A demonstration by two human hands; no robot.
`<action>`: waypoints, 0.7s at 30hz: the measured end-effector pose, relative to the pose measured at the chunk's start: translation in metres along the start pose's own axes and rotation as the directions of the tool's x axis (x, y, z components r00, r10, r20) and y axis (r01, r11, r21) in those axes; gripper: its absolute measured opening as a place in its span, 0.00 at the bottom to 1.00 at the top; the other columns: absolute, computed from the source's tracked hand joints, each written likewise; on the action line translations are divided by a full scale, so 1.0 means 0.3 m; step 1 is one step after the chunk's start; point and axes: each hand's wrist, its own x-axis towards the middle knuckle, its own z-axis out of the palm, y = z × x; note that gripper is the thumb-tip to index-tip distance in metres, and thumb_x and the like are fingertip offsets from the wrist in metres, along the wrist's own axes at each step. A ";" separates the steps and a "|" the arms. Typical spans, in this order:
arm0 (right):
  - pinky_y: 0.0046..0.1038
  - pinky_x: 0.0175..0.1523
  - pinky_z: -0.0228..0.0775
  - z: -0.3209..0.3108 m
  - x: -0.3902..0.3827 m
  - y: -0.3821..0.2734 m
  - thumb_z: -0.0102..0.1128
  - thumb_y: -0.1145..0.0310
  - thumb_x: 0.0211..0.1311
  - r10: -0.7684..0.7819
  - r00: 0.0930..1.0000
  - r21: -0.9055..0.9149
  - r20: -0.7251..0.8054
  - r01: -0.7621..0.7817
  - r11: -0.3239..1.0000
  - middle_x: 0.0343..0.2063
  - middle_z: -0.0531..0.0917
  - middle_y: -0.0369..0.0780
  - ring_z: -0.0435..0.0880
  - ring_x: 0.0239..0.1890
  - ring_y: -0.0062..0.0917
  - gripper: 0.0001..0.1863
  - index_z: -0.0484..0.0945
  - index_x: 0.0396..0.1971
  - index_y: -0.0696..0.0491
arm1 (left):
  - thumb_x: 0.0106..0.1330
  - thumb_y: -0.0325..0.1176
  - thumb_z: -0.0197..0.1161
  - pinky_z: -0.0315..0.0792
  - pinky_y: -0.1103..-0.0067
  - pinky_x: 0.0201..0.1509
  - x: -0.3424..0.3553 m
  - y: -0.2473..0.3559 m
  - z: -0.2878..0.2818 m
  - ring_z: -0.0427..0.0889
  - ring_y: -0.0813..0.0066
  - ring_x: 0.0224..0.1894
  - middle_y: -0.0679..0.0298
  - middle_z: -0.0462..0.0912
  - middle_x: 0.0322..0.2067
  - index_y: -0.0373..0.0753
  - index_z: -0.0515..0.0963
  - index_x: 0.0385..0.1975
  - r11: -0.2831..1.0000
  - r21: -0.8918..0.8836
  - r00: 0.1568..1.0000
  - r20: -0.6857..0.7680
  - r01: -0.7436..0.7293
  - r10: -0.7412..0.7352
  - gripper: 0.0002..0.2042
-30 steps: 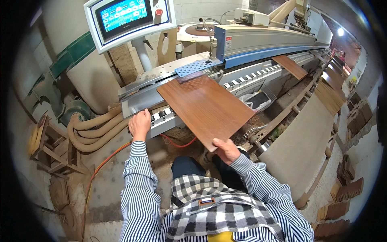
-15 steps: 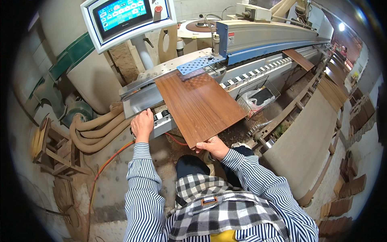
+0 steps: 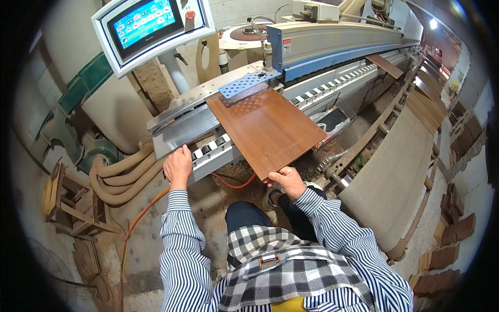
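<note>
A brown wood-grain board (image 3: 267, 132) lies at a slant across the near end of a long machine. Its far edge sits beneath a blue perforated plate (image 3: 248, 84), and the near part juts out past the roller track (image 3: 212, 147). My right hand (image 3: 288, 182) pinches the board's near corner, thumb on top and fingers underneath. To the left, my left hand (image 3: 178, 165) rests closed against the machine's near end, beside the metal bed (image 3: 184, 130). Its fingers curl down, and what lies under them is hidden.
A control screen (image 3: 145, 26) with a red button stands at upper left. Farther along the machine, another brown board (image 3: 384, 66) sticks out. A belt conveyor (image 3: 387, 182) runs along the right, with stacked panels (image 3: 426, 106) beyond. Hoses (image 3: 125, 174) and a wooden stool (image 3: 78, 200) are left.
The board has slid farther along the machine, toward the right, my right hand moving with its corner. More of the metal bed and roller track shows. My left hand stays at the machine's end.
</note>
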 end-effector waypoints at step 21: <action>0.19 0.28 0.68 -0.296 0.013 -0.064 0.55 0.67 0.59 -0.125 0.922 -0.070 -0.366 0.107 0.992 0.18 0.78 0.39 0.75 0.20 0.19 0.11 0.74 0.21 0.58 | 0.63 0.46 0.41 0.69 0.59 0.37 0.004 0.002 0.022 0.77 0.47 0.31 0.47 0.78 0.25 0.40 0.79 0.28 0.997 0.081 1.000 0.011 -0.009 0.008 0.20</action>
